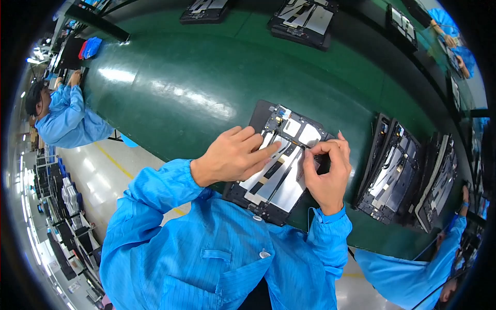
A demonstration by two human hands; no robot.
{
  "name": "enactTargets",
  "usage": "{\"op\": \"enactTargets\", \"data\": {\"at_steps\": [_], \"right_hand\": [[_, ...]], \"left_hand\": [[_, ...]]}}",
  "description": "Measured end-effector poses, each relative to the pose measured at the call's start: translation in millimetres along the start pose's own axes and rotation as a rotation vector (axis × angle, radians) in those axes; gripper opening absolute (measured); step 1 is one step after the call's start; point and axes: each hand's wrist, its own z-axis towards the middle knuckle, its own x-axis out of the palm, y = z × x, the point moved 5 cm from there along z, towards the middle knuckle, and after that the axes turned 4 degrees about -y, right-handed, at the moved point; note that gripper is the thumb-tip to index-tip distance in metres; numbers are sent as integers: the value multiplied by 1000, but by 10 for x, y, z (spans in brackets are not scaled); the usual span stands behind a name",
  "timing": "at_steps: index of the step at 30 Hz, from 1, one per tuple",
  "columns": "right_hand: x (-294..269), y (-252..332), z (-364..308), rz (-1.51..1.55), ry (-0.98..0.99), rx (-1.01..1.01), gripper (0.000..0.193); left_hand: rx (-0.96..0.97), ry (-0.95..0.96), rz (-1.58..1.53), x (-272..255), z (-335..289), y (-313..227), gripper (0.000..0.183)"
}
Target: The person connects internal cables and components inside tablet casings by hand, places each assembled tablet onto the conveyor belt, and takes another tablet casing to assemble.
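My left hand (pixel 235 155) lies flat-ish on the open tablet back (pixel 279 165), fingers loosely extended, index tip pressing a thin dark ribbon cable (pixel 283 155) where it crosses the silver shielding. It grips nothing, just pins things down. My right hand (pixel 326 173) is curled, thumb and forefinger pinched together at the tablet's 2 o'clock corner, on the cable's end I think; too small to tell exactly what's between the tips.

The tablet back sits on the green conveyor belt (pixel 181 88) right in front of me, tilted, its top edge pointing to about 1 o'clock. More opened units: a stack (pixel 390 170) at 3 o'clock of mine, near but apart, and others (pixel 305 20) at 12 o'clock, well apart. A co-worker's blue sleeve (pixel 64 119) is far off at 9 o'clock; another sleeve (pixel 444 243) at 4 o'clock.

Judgement on doing this well: keep the left fingertip steady so the cable doesn't lift, and keep the right pinch light and low, aligned with the cable's run, not twisted. Press straight down, not sideways. Risk: creasing the cable or skewing the end at the connector.
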Motion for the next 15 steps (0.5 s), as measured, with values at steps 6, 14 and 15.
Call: {"op": "enactTargets", "data": {"at_steps": [6,14,15], "right_hand": [[-85,-61,-116,-46,-71,-27,14],[-219,-208,-291,5,-135,123,15],[-211,-277,-327,86,-124,189,15]], "left_hand": [[-19,27,-260,37,64,-179,49],[-86,39,-317,21,59,-417,33],[-105,25,-343,49,67,-449,32]]}}
